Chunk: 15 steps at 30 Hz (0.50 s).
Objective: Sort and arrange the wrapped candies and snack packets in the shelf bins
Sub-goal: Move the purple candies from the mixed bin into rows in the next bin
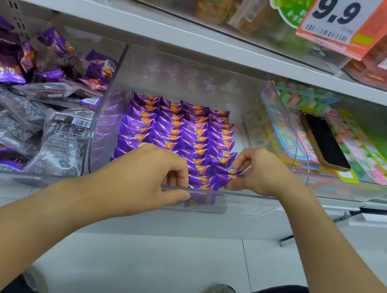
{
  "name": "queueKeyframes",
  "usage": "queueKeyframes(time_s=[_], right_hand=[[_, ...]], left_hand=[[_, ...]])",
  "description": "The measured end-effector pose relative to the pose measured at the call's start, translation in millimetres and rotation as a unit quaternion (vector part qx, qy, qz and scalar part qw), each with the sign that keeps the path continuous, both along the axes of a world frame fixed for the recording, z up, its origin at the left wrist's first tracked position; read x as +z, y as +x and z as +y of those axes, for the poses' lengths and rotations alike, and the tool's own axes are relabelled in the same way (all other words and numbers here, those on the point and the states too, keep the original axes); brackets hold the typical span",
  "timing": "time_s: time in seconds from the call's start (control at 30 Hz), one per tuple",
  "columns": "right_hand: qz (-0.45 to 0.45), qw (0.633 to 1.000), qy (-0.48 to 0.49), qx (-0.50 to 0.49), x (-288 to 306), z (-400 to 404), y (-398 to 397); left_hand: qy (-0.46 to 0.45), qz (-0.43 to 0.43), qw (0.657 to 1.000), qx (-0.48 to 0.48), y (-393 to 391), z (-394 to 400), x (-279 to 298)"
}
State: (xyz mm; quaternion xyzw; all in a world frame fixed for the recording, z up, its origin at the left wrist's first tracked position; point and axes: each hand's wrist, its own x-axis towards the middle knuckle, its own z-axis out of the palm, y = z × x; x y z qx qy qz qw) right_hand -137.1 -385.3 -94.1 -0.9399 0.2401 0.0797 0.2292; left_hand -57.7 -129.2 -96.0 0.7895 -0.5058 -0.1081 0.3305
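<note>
A clear middle bin [241, 203] holds neat rows of purple wrapped candies [180, 129] with orange marks. My left hand [149, 177] reaches over the bin's front wall, fingers curled down onto the nearest candies, thumb on the front rim. My right hand [260, 172] pinches a purple candy [231, 174] at the right end of the front rows. The left bin [11, 175] holds a loose heap of purple packets [3, 67] and dark see-through packets [63, 134].
The right bin [305, 146] holds pink and green snack packs with a black phone [323, 143] lying on top. An upper shelf carries clear bins and orange price tags [337, 20]. Below are a white tiled floor, my shoes and dark trousers.
</note>
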Motion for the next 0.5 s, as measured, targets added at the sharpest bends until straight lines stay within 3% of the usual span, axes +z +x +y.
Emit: queueKeyframes(time_s=[0.37,0.5], right_hand=[[-0.024,0.999,-0.030,-0.012,10.2,2.9,-0.2],[-0.191,0.981,-0.042,0.007,31.8,25.6,0.2]], left_hand=[[-0.008,-0.022,1.000,-0.006,0.1,2.4,-0.6],[-0.058,-0.028,0.998,0.001,-4.2,20.9,17.6]])
